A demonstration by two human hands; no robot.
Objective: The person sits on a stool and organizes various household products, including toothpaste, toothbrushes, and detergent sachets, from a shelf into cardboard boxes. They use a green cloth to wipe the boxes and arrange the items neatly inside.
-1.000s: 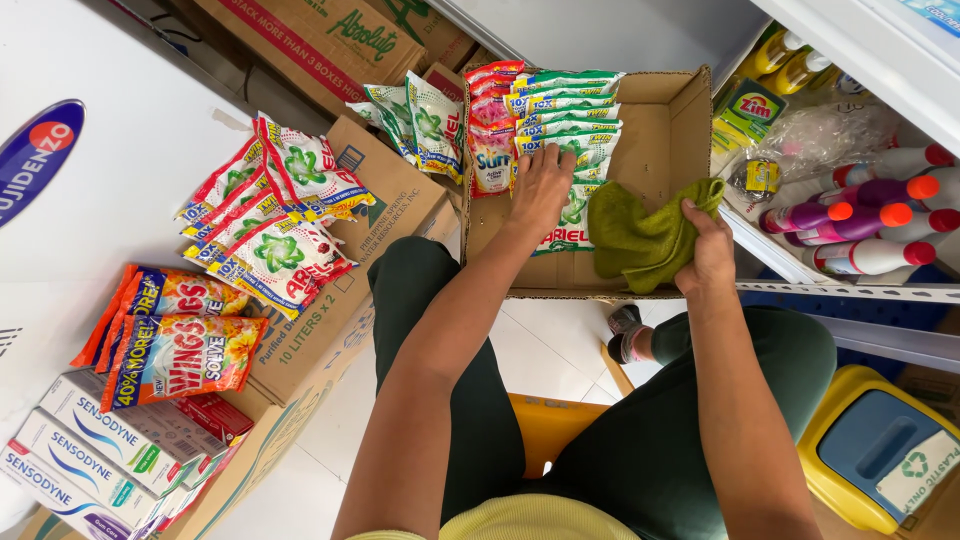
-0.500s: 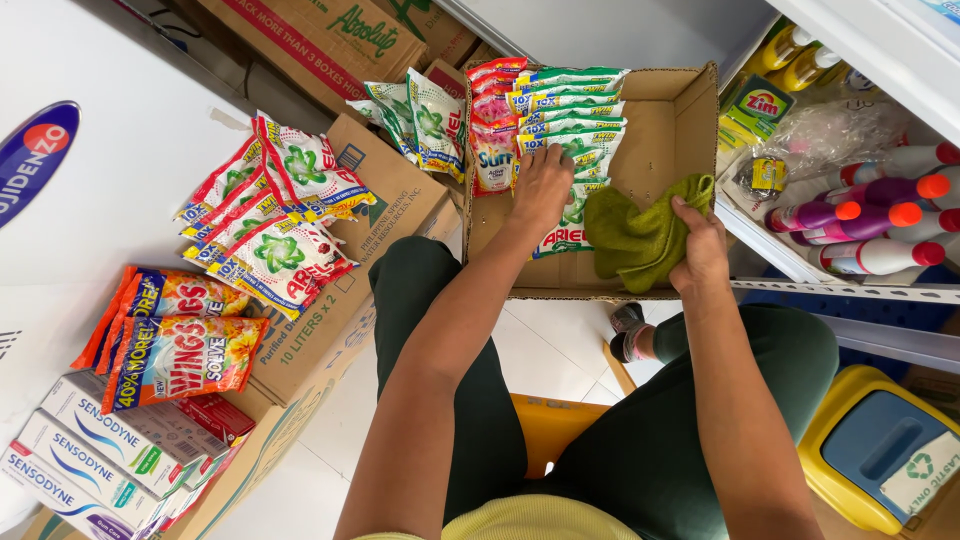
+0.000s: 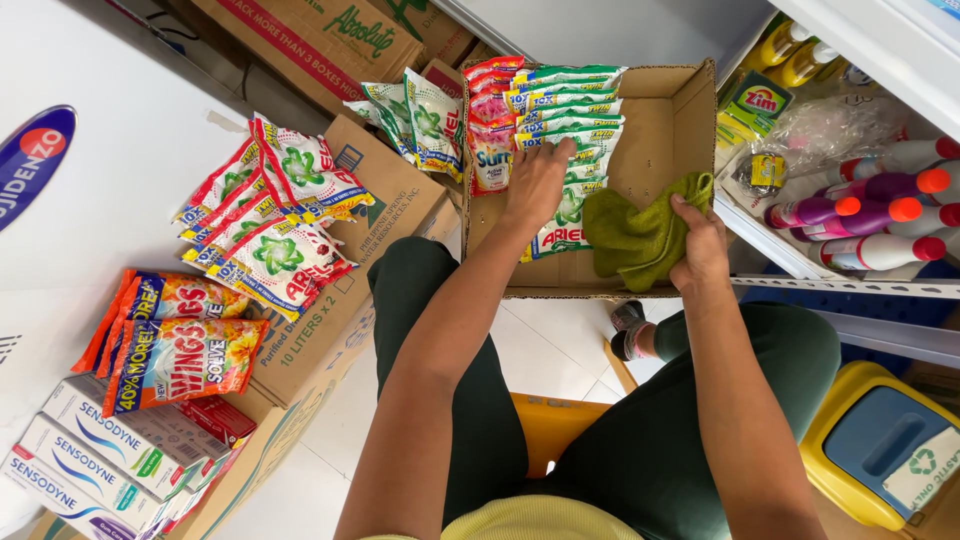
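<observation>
Left hand (image 3: 537,185) is down inside the cardboard box (image 3: 690,110), fingers spread flat and pressing on the stack of green-and-white sachets (image 3: 568,150), holding nothing in a pinch. Right hand (image 3: 700,245) is closed around a bunched olive-green cloth (image 3: 640,235), thumb on top, and the cloth lies against the bare box floor just right of the sachets. The box sits across the person's lap, on dark green trousers. For a clean wipe, I'd judge the flat left palm is the key: hold the sachet stack firm so it doesn't slide while the cloth works the open floor beside it (the pink sachets (image 3: 492,120) at the far left edge look loosely propped, so go easy there). Keep the cloth bunched and low, and let it reach the corners by the right wall. Farther out, more soap packets (image 3: 270,215) lie on another carton at left, toothpaste boxes (image 3: 90,455) below them, and on the right a shelf (image 3: 790,285) holds bottles with red and orange caps (image 3: 860,215).
</observation>
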